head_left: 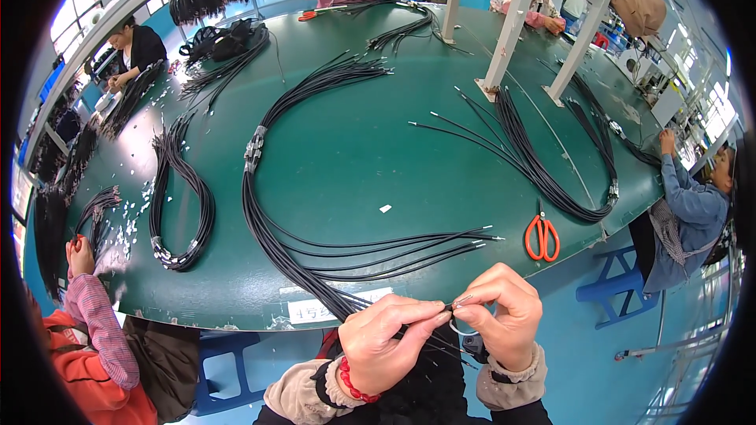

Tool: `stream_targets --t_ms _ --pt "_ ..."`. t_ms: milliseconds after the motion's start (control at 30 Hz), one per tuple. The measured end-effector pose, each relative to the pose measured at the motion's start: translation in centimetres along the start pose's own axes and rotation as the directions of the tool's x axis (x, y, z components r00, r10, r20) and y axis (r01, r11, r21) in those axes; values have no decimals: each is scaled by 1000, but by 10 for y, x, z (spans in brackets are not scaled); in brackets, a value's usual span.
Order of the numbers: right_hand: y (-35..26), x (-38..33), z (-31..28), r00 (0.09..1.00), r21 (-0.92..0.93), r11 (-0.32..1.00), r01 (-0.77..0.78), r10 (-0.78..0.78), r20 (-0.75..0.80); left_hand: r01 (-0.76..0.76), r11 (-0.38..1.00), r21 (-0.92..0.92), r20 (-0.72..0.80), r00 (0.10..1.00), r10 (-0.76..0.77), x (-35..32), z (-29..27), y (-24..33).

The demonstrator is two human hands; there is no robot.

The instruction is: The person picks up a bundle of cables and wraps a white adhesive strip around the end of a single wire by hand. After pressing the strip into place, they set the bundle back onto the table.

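Head view: both hands meet at a thin black cable, just off the edge of the green table

Left hand and right hand each pinch it between thumb and forefinger; so small, half-hidden a piece could slip if either pinch loosens, and the cable bundle passing behind the left hand could slide if a sleeve drags it

On the table, the middle cable bundle lay between the left cable bundle and the near scissors. Behind those scissors lay the right cable bundle.
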State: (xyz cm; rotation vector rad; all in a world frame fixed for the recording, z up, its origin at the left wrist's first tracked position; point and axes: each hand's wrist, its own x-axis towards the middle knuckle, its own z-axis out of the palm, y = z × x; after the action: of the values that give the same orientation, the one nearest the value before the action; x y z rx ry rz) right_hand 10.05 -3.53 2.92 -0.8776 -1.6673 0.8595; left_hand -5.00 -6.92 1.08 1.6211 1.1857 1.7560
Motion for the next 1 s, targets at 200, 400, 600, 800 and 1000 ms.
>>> stream_targets --t_ms 200,400,600,800,1000 --pt "3 -1 -4 996 -35 996 84 -84 3 -21 1000 21 30 999 21 1 3 3" --pt "-2 0 -5 996 -28 996 83 -84 -26 -82 996 19 43 996 81 2 7 4" --pt "-2 -2 -8 996 31 996 85 -84 -16 -82 997 -9 27 996 82 4 13 9" --pt "-7 -4 -7 998 45 998 53 -51 -46 -67 998 -19 19 998 67 7 13 14" --pt "-7 -4 -7 998 61 997 45 -43 -39 32 998 -49 13 999 -32 2 12 11"
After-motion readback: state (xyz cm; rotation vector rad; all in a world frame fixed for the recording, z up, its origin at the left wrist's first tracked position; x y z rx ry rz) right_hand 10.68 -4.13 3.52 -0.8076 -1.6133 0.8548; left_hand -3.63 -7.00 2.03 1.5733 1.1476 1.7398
